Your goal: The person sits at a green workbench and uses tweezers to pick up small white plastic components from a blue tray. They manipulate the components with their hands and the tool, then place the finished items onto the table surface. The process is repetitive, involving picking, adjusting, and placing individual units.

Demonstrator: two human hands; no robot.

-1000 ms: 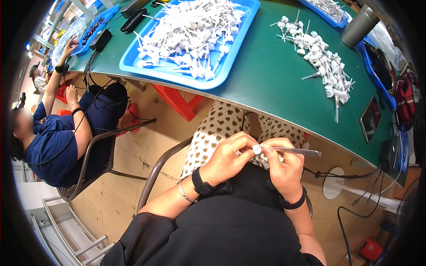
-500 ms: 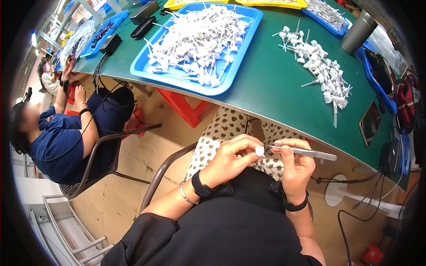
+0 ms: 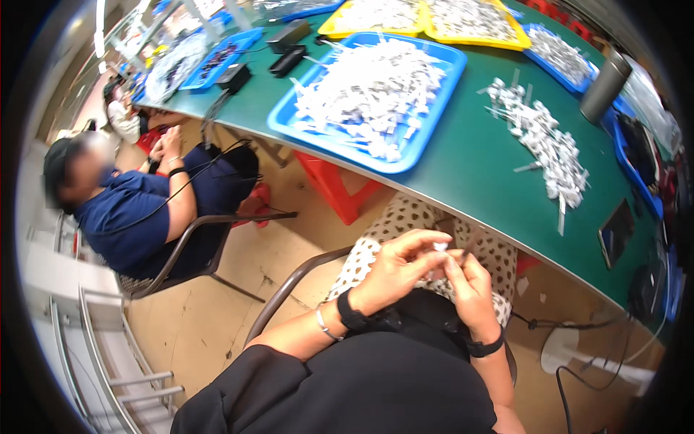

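My left hand [image 3: 396, 269] pinches a small white plastic part [image 3: 439, 247] between thumb and fingertips, above my lap. Close against it, my right hand [image 3: 471, 283] is closed, its fingertips meeting the left ones near the part. A thin greyish blur above the right fingers looks like the tweezers [image 3: 471, 239], smeared by motion. On the green table [image 3: 477, 173], a loose pile of white parts with thin stems [image 3: 542, 137] lies ahead to the right. A blue tray [image 3: 347, 153] heaped with similar white parts stands near the table's front edge.
Yellow trays [image 3: 473, 42] and another blue tray [image 3: 589, 78] hold more parts at the back. A dark grey cylinder [image 3: 606, 87] stands at right, with a phone [image 3: 617, 233] nearer the edge. A co-worker [image 3: 141, 210] sits to the left. A red stool [image 3: 336, 189] is under the table.
My hands have come together, the right moving in against the left. The tweezers, plainly seen pointing sideways before, are now mostly hidden or blurred. The whole view has shifted; the co-worker's hands have lowered and come together.
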